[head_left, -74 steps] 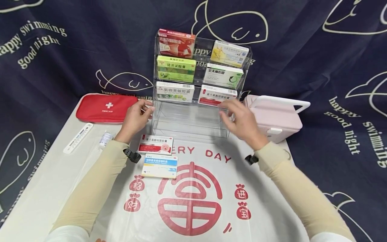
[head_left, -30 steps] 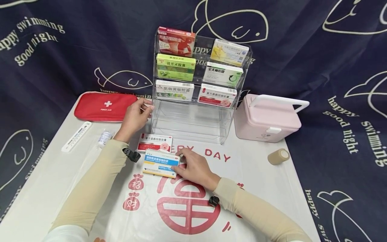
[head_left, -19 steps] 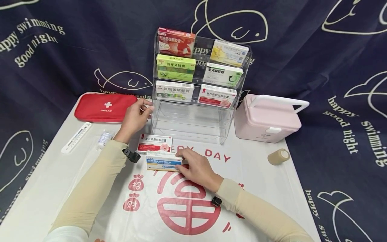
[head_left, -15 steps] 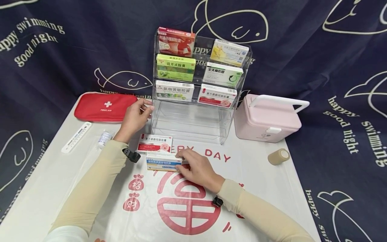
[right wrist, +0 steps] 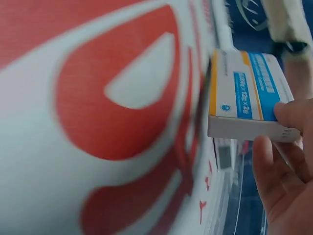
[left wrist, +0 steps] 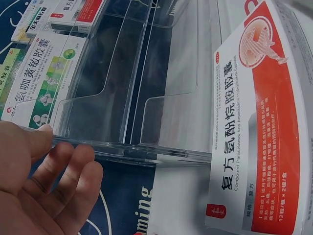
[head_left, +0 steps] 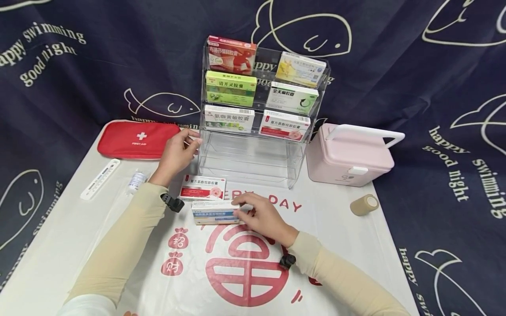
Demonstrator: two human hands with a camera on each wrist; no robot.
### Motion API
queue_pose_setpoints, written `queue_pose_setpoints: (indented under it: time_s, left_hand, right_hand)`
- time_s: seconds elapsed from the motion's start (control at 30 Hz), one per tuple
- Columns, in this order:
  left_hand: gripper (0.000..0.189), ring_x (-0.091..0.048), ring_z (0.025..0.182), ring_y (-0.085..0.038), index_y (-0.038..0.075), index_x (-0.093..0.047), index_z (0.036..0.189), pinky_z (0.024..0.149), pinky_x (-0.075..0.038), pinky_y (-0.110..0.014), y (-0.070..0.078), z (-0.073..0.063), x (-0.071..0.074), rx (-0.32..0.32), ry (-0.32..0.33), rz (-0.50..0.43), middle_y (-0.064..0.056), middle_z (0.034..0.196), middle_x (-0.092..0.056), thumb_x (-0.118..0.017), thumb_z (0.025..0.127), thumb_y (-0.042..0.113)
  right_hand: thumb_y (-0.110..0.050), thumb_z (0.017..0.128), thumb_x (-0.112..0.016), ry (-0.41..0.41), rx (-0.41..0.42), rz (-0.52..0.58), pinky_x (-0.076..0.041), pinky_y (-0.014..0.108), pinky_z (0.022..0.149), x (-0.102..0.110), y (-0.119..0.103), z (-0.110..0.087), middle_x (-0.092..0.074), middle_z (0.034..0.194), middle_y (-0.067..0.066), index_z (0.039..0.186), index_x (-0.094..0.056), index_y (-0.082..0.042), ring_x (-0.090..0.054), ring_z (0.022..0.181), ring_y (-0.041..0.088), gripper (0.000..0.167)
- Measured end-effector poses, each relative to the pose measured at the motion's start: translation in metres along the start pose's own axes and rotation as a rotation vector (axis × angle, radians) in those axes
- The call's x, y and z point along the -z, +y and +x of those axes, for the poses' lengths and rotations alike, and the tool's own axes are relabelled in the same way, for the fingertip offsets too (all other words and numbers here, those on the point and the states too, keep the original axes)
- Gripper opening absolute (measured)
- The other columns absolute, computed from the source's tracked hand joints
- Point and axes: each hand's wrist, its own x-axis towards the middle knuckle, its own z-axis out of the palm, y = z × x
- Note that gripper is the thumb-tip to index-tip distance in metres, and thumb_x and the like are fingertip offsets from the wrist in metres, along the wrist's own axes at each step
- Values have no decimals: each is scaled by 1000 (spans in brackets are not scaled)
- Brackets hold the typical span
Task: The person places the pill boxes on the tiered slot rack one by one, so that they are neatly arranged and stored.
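Observation:
My right hand [head_left: 262,217] pinches the right end of a white, blue and yellow medicine box [head_left: 213,213] between thumb and fingers. The box stands tilted up on its long edge, close over the tablecloth. Just behind it lies a red and white medicine box [head_left: 202,188]. My left hand [head_left: 179,151] grips the left side edge of a clear acrylic display rack [head_left: 253,153], thumb at the edge in the left wrist view. Three upper tiers of the rack hold medicine boxes, among them a green one [head_left: 230,89] and a red-fronted one [head_left: 284,126]. The bottom tier holds none.
A red first-aid pouch [head_left: 136,139], a white thermometer strip [head_left: 100,179] and a small bottle [head_left: 137,181] lie at left. A pink handled case [head_left: 349,153] and a tan bandage roll [head_left: 363,205] stand at right. A dark fish-print curtain [head_left: 158,57] hangs behind.
My right hand has come from the rack's right side down to the blue-and-white medicine box, taken hold of it and tipped it up from lying flat. The left hand stays put.

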Motion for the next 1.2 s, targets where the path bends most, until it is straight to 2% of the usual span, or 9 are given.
queue_pose_setpoints:
  time_s: [0.13, 0.37, 0.47, 0.57, 0.77, 1.07, 1.2]
  left_hand:
    - [22, -70, 75, -29, 3, -64, 119, 58, -52, -23, 0, 0, 0, -1, -3, -1, -14, 91, -66, -66, 101, 14]
    - [22, -71, 75, -28, 4, -64, 119, 58, -52, -24, 0, 0, 0, -15, -4, 8, -14, 91, -67, -66, 101, 15]
    - [21, -71, 75, -28, 3, -64, 119, 58, -52, -24, 0, 0, 1, -22, -1, 19, -14, 90, -66, -66, 101, 15]
    - [21, -71, 75, -28, 4, -64, 119, 58, -52, -24, 1, 0, 1, -27, 1, 25, -14, 89, -66, -66, 101, 15]
    - [20, -71, 75, -29, 4, -64, 118, 59, -52, -25, -1, -1, 0, -25, -6, 21, -14, 89, -66, -66, 101, 14]
    - [19, -71, 76, -29, 5, -64, 118, 61, -52, -28, -1, -1, 0, -13, -19, 17, -14, 90, -65, -65, 101, 14]
    - [20, -71, 76, -30, 5, -63, 118, 61, -53, -27, 0, -1, 1, -15, -17, 18, -14, 90, -65, -66, 101, 14]
  right_hand:
    - [-4, 90, -78, 78, -73, 114, -56, 28, 57, 17, 4, 14, -69, 119, 1, 113, -71, -13, -67, 87, 19, 25]
    - [0, 88, -78, 277, -199, 156, -58, 34, 60, 62, 3, 57, -70, 117, 14, 117, -69, -1, -69, 92, 32, 30]
    - [-2, 89, -77, 362, -173, 155, -58, 33, 61, 79, 3, 78, -71, 116, 12, 116, -69, -3, -70, 92, 33, 28]
    - [-8, 90, -78, 413, -114, 96, -57, 30, 61, 88, 4, 96, -71, 116, 5, 115, -71, -7, -71, 94, 27, 25]
    - [-16, 92, -78, 408, -14, -84, -54, 28, 63, 90, 13, 119, -69, 117, -3, 114, -73, -13, -67, 103, 12, 22]
    - [-14, 93, -77, 295, -10, -175, -54, 28, 62, 77, 27, 127, -69, 115, -1, 113, -72, -12, -65, 102, 13, 21]
    - [-12, 93, -77, 287, 27, -224, -54, 29, 66, 72, 31, 128, -70, 113, 3, 113, -72, -10, -65, 100, 16, 21]
